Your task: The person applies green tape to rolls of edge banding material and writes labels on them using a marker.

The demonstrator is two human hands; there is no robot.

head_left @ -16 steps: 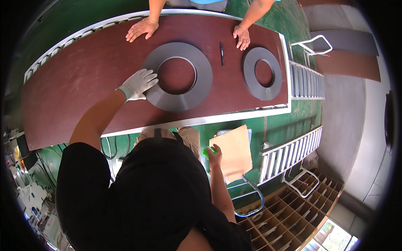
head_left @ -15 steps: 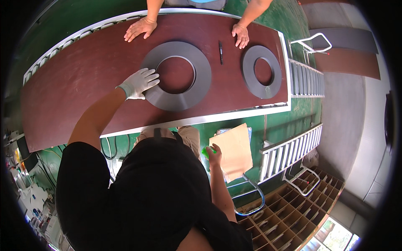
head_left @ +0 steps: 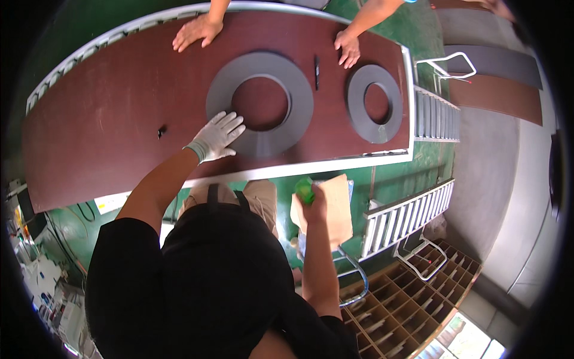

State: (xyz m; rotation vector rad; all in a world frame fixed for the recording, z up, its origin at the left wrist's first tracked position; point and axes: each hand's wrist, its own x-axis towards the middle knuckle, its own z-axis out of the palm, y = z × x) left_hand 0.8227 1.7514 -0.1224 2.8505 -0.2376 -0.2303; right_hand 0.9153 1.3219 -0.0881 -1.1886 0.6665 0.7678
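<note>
My left hand (head_left: 216,136), in a white glove, rests flat with fingers spread on the near left rim of a large flat grey ring (head_left: 261,103) lying on the dark red table (head_left: 107,119). My right hand (head_left: 311,197) is down beside my body, below the table edge, gripping a small green object (head_left: 305,190) over a tan sheet of cardboard (head_left: 330,209). A smaller grey ring (head_left: 375,103) lies to the right of the large one. A black pen (head_left: 317,64) lies between them.
Another person's two bare hands (head_left: 197,31) (head_left: 347,49) press on the table's far edge. A small dark bit (head_left: 160,131) lies on the table's left part. Roller racks (head_left: 406,215) stand to the right; a wooden pigeonhole shelf (head_left: 400,305) is lower right.
Hardly anything differs; my left hand stays on the large ring and my right hand stays low with the green object.
</note>
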